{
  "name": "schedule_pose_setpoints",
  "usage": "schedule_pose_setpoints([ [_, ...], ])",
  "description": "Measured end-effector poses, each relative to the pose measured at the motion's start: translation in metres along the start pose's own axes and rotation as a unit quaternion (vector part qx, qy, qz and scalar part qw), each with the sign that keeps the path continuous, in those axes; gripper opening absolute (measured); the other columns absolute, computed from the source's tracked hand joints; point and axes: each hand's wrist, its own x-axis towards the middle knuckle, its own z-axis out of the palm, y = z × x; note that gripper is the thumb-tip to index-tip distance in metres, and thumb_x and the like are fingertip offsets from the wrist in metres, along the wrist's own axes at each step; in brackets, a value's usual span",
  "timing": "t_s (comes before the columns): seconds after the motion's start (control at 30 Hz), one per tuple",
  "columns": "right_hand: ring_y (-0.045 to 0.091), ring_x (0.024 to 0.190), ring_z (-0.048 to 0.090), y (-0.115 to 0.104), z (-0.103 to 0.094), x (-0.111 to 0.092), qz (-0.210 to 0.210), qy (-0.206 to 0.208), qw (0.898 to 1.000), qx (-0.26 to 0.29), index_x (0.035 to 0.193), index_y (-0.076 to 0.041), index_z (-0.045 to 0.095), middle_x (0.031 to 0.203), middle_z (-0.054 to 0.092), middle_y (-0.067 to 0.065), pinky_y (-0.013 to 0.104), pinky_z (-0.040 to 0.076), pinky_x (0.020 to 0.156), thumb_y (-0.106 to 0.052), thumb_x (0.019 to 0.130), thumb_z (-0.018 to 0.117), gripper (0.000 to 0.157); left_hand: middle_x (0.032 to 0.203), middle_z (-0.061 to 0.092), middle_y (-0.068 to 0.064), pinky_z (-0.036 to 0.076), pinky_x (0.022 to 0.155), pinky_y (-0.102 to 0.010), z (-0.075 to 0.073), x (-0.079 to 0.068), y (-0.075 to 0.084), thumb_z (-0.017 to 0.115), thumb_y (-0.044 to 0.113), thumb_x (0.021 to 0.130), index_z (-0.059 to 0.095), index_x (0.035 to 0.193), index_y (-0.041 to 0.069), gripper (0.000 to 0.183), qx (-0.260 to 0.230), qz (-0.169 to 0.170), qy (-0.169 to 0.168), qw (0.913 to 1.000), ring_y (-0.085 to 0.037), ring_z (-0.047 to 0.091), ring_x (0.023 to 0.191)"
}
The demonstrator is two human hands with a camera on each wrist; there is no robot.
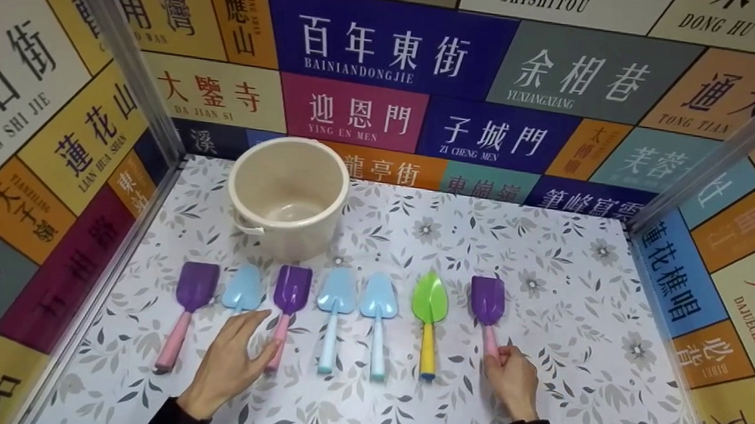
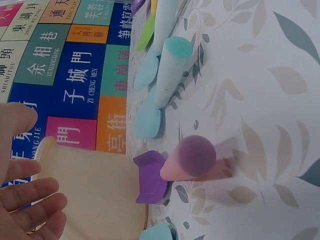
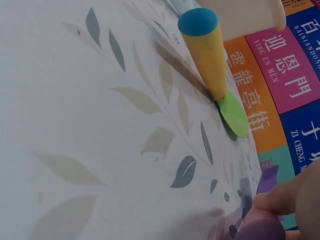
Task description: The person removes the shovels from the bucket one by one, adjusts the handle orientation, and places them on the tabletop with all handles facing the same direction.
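Observation:
In the head view, toy shovels lie in a row on the table. The right hand (image 1: 514, 379) pinches the pink handle of the rightmost purple shovel (image 1: 487, 301); thumb and finger on that handle also show in the right wrist view. My left hand (image 1: 227, 362), fingers relaxed and spread, hovers over a light blue shovel (image 1: 243, 289), hiding its handle. Its thumb overlaps the pink handle of another purple shovel (image 1: 292, 289) in the head view, but the left wrist view has that handle (image 2: 187, 160) apart from the fingers.
Left of centre, a cream bucket (image 1: 301, 243) stands behind the row. Another purple shovel (image 1: 196, 285) lies at the far left. Light blue shovels (image 1: 336, 293) and a green one with a yellow handle (image 1: 431, 300) lie between the hands. Printed panels (image 1: 390, 44) wall three sides.

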Motion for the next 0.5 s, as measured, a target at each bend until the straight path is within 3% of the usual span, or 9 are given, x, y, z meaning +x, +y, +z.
schedule_pose_setpoints([
  [0.3, 0.029, 0.08, 0.067, 0.0009, 0.0067, 0.0021, 0.017, -0.007, 1.0, -0.013, 0.122, 0.012, 0.065, 0.092, 0.072, 0.018, 0.043, 0.055, 0.075, -0.019, 0.098, 0.065, 0.039, 0.115, 0.075, -0.017, 0.057, 0.091, -0.043, 0.0002, -0.0017, -0.0013, 0.088, 0.006, 0.076, 0.071, 0.121, -0.006, 0.05, 0.004, 0.005, -0.004, 1.0, -0.034, 0.07, 0.104],
  [0.5, 0.03, 0.08, 0.067, 0.0005, 0.007, 0.0033, 0.012, -0.01, 1.0, -0.011, 0.118, 0.012, 0.066, 0.092, 0.071, 0.019, 0.043, 0.056, 0.074, -0.017, 0.097, 0.066, 0.036, 0.115, 0.075, -0.018, 0.056, 0.093, -0.043, 0.0004, -0.0015, -0.0019, 0.087, 0.005, 0.076, 0.071, 0.122, -0.005, 0.05, 0.0, 0.009, 0.002, 1.0, -0.034, 0.07, 0.104],
])
